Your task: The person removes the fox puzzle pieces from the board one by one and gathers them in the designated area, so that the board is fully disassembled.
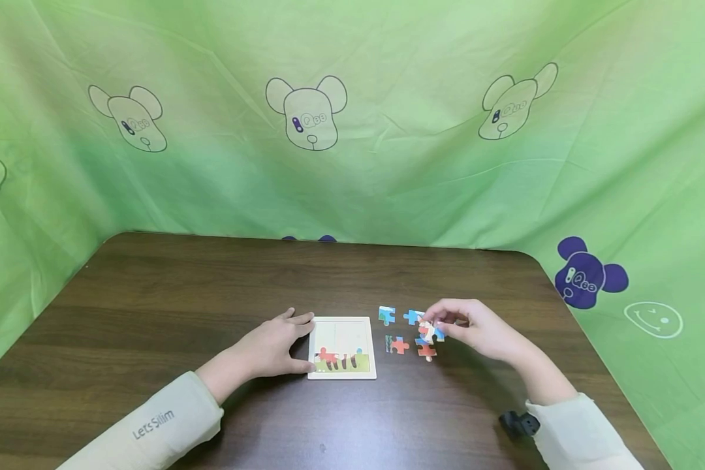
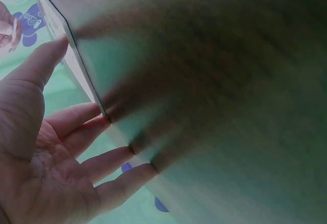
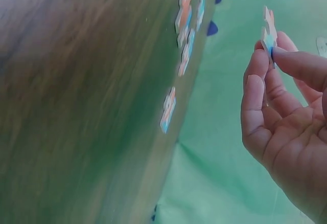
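Observation:
A square puzzle tray (image 1: 373, 349) with a pale rim lies on the table, its lower part filled with pieces picturing orange, dark stripes and green grass. My left hand (image 1: 270, 346) rests at the tray's left side, fingers spread, thumb at the near corner and fingertips by the far corner. In the left wrist view the thumb and two fingertips meet the tray edge. Off to the tray's right, my right hand (image 1: 484, 329) pinches a blue, white and orange puzzle piece (image 3: 269, 35) between thumb and fingers, raised above the table in the right wrist view.
Several loose puzzle pieces lie right of the tray, among them a blue-green one (image 1: 386, 314) and an orange one (image 1: 397, 344). Brown wood tabletop (image 1: 211, 281) surrounds them. A green cloth (image 1: 399, 183) with bear heads hangs behind the table.

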### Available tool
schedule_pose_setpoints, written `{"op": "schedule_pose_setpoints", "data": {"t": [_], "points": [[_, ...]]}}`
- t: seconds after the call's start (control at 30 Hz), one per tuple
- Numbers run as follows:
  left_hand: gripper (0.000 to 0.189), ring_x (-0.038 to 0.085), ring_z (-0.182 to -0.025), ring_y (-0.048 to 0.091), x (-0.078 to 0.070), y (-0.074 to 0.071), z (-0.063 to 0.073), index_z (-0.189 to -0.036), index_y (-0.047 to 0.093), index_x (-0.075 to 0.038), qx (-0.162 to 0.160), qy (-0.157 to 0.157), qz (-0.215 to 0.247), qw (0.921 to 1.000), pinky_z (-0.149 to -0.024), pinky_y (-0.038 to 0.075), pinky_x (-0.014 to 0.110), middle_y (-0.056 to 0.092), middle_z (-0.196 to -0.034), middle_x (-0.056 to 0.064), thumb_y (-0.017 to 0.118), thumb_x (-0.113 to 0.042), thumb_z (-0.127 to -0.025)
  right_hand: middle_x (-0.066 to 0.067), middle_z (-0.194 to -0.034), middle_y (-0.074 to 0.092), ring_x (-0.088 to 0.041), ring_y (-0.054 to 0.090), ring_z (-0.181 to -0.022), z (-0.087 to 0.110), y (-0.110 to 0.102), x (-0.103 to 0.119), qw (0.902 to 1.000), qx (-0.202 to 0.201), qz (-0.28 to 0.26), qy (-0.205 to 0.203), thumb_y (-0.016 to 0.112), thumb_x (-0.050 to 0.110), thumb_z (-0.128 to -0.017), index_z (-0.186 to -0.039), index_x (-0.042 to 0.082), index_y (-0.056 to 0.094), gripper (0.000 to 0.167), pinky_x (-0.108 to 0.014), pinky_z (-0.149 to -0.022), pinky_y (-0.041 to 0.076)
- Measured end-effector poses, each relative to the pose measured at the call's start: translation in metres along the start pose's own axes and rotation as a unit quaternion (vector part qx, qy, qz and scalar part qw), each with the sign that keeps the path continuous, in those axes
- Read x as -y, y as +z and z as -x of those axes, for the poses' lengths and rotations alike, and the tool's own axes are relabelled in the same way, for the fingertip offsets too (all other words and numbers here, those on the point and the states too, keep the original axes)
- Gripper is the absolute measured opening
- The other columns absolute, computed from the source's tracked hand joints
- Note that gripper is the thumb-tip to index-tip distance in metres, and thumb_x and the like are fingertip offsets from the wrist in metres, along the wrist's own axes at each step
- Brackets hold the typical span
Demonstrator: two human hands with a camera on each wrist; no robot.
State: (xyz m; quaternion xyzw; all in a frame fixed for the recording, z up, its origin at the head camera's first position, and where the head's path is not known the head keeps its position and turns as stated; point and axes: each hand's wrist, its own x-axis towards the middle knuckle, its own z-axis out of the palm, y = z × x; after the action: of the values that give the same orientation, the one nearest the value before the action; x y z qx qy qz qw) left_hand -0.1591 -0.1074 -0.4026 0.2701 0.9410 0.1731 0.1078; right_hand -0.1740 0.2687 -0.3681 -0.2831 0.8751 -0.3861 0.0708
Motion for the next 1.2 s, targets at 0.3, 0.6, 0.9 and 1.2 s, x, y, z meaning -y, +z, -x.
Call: {"op": "schedule_pose_setpoints", "data": {"t": [0.3, 0.6, 0.9, 1.2], "points": [[0.076, 0.049, -0.142, 0.036, 0.000, 0.001, 0.001, -0.143, 0.054, -0.005, 0.001, -0.004, 0.002, 1.0000, -0.111, 0.040, 0.056, 0.046, -0.153, 0.013, 0.079, -0.041, -0.082, 0.003, -0.094, 0.070, -0.003, 0.060, -0.085, 0.012, -0.009, -0.009, 0.9997, -0.013, 0.020, 0.008, 0.063, 0.002, -0.094, -0.108, 0.007, 0.071, 0.017, -0.020, -0.077, 0.051], [0.075, 0.050, -0.143, 0.035, -0.001, 0.001, 0.002, -0.143, 0.054, -0.005, -0.001, -0.003, 0.010, 0.9999, -0.111, 0.040, 0.056, 0.047, -0.153, 0.013, 0.080, -0.040, -0.082, 0.000, -0.092, 0.069, -0.002, 0.058, -0.083, 0.018, -0.014, -0.017, 0.9997, 0.007, 0.015, 0.016, 0.064, 0.000, -0.092, -0.107, 0.004, 0.071, 0.017, -0.020, -0.073, 0.050], [0.075, 0.049, -0.143, 0.035, -0.002, -0.001, 0.001, -0.143, 0.053, -0.006, 0.005, -0.012, 0.003, 0.9999, -0.112, 0.039, 0.056, 0.046, -0.154, 0.011, 0.079, -0.041, -0.082, -0.006, -0.091, 0.069, -0.002, 0.055, -0.078, 0.017, -0.017, -0.026, 0.9990, 0.042, 0.008, 0.012, 0.061, -0.003, -0.092, -0.108, 0.000, 0.070, 0.018, -0.021, -0.066, 0.049], [0.076, 0.049, -0.143, 0.035, -0.002, -0.002, 0.000, -0.144, 0.053, -0.006, 0.008, -0.012, -0.004, 0.9999, -0.111, 0.040, 0.056, 0.045, -0.155, 0.011, 0.079, -0.042, -0.082, -0.018, -0.105, 0.072, 0.000, 0.056, -0.079, 0.016, -0.020, -0.033, 0.9976, 0.062, 0.024, 0.021, 0.060, -0.008, -0.090, -0.106, 0.000, 0.070, 0.020, -0.021, -0.066, 0.050]]}}
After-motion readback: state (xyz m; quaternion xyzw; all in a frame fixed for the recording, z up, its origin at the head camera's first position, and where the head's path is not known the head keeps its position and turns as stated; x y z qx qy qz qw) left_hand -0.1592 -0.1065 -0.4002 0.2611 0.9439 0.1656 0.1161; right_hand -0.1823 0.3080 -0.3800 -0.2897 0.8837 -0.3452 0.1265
